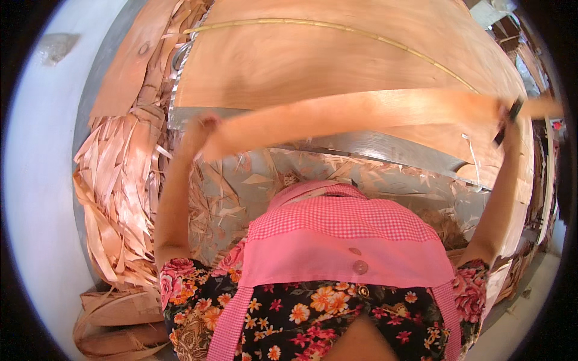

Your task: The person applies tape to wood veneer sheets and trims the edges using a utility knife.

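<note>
A long, pale orange strip of wood veneer (355, 114) stretches between my two hands, raised over the near edge of the worktop and blurred by motion. My left hand (203, 127) is closed on its left end. Further right, my right hand (507, 115) grips the strip near its other end, which extends past the hand. A dark object shows at that hand, too blurred to make out. Beneath the strip lies a broad sheet of veneer (289, 66), with a thin bamboo stick (337, 26) across its far part. A grey metal strip (373, 146) runs along the sheet's near side.
Heaps of veneer offcuts (123, 174) pile up at the left, beside a larger veneer piece (129, 66). Wood scraps (217, 186) litter the floor below the worktop. A pale wall (45, 162) stands at far left. Clutter fills the right rim.
</note>
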Available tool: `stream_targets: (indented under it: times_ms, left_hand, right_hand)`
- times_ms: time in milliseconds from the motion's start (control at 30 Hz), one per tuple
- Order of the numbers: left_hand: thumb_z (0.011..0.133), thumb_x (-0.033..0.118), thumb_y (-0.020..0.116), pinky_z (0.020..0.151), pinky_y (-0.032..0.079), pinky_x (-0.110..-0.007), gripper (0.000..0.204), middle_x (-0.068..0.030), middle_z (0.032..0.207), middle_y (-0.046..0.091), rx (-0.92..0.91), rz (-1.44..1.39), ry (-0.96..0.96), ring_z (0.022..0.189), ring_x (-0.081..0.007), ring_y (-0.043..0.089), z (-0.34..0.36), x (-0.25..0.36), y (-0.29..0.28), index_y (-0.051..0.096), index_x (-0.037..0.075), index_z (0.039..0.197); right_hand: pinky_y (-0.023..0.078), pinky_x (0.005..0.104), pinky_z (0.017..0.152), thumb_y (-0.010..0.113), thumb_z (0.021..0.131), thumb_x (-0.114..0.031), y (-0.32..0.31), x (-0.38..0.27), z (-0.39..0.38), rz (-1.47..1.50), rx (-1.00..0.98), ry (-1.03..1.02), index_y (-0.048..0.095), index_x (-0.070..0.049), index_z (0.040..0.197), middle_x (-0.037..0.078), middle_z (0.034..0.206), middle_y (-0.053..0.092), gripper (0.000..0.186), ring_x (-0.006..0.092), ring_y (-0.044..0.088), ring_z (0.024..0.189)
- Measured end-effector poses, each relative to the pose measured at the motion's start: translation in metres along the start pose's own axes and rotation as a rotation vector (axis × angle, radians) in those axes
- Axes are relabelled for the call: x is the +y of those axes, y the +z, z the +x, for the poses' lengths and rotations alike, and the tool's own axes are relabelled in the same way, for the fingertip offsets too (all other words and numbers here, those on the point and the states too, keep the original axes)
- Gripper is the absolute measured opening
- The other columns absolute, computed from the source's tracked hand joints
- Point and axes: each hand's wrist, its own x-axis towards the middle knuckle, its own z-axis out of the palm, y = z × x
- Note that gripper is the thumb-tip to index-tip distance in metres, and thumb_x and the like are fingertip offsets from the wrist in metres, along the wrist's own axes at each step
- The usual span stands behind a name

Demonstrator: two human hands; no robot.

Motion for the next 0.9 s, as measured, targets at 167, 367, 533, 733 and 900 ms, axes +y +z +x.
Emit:
stream_targets:
  times_ms: [167,367,533,733,900]
  left_hand:
    - [0.076,0.022,0.053,0.075,0.039,-0.042,0.019,-0.0135,0.087,0.058,0.250,1.075,0.288,0.080,-0.0287,0.055,0.057,0.011,0.019,0.061,0.008,0.085]
    - [0.083,0.047,0.043,0.100,0.011,-0.054,0.065,-0.0168,0.139,0.018,0.666,0.742,-0.261,0.128,-0.0325,0.016,0.035,-0.062,0.111,0.027,0.006,0.131]
    - [0.082,0.055,0.038,0.100,0.011,-0.054,0.074,-0.0169,0.138,0.019,0.702,0.799,-0.384,0.128,-0.0350,0.014,0.017,-0.076,0.118,0.025,0.001,0.131]
    - [0.081,0.058,0.036,0.098,0.017,-0.054,0.075,-0.0179,0.136,0.024,0.647,1.021,-0.372,0.126,-0.0340,0.020,0.013,-0.095,0.083,0.026,0.002,0.130]
    - [0.081,0.060,0.033,0.094,0.022,-0.055,0.075,-0.0147,0.137,0.023,0.497,1.261,-0.385,0.125,-0.0318,0.025,0.007,-0.113,0.075,0.026,0.005,0.131]
  right_hand:
    - [0.030,0.0178,0.041,0.060,0.076,-0.018,0.054,0.165,-0.098,0.078,0.047,0.308,0.059,-0.007,0.094,-0.005,0.062,0.047,0.021,0.0037,0.038,0.046]
    - [0.030,0.0189,0.042,0.066,0.072,-0.018,0.062,0.224,-0.119,0.005,0.204,0.457,0.060,-0.007,0.101,-0.002,0.078,0.058,0.031,0.0062,0.047,0.058]
    - [0.027,0.0173,0.039,0.065,0.074,-0.017,0.056,0.233,-0.114,0.037,0.173,0.391,0.060,-0.007,0.097,-0.003,0.066,0.051,0.026,0.0048,0.042,0.050]
    - [0.025,0.0166,0.036,0.064,0.074,-0.017,0.080,0.231,-0.131,-0.005,0.183,0.364,0.062,-0.007,0.094,-0.003,0.062,0.053,0.023,0.0033,0.038,0.044]
    - [0.041,0.0305,0.075,0.066,0.070,-0.032,0.075,0.245,-0.142,0.010,0.143,0.386,0.058,-0.003,0.101,0.007,0.091,0.058,0.043,0.0182,0.052,0.084]
